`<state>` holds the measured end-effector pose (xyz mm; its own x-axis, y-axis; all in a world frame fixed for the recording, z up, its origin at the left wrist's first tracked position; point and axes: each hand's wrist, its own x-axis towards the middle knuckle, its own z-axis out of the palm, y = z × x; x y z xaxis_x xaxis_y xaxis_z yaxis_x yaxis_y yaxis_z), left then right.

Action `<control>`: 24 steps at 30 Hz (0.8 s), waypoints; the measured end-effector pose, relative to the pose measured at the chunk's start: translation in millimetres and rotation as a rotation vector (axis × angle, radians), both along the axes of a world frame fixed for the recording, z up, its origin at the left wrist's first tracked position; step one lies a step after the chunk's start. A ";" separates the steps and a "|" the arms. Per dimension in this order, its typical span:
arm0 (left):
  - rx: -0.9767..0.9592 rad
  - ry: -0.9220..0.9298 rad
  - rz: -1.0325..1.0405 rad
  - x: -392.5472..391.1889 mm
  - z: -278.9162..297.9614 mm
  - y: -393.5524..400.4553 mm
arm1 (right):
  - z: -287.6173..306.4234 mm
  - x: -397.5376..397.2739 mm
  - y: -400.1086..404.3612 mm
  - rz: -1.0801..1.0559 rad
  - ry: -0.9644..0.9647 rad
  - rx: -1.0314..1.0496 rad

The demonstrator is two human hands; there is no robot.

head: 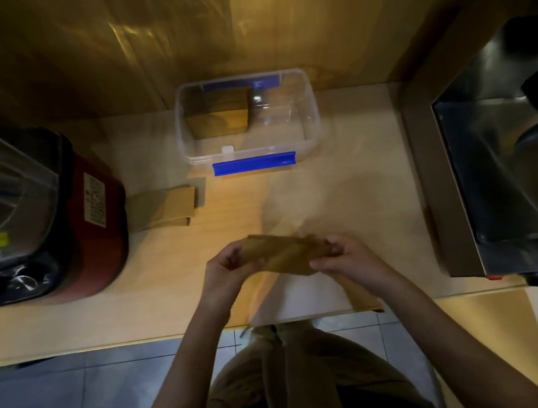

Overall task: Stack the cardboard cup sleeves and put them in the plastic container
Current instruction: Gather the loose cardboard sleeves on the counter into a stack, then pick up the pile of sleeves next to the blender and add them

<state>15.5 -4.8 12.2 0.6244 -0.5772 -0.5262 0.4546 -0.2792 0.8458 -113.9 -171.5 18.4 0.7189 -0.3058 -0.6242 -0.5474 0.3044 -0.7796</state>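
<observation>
Over the pale table (168,287), both hands, left hand (223,269) and right hand (340,256), pinched a thin stack of sleeves (285,253) by its ends, light, bendy cardboard, near the plastic container (314,118).

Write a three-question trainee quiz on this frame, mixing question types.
1. True or false: the clear plastic container with blue clips already holds brown cardboard sleeves.
2. Which hands grip the bundle of brown cardboard cup sleeves over the light wooden counter? A) left hand only B) right hand only C) both
3. Fill in: loose flat sleeves lie beside the ___ appliance with a clear jug.

Key: 1 true. 2 C: left hand and right hand. 3 red.
</observation>
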 end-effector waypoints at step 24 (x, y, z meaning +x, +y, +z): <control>0.286 -0.306 0.100 -29.4 -35.6 -19.5 | -38.4 12.5 39.1 -0.147 0.079 -0.415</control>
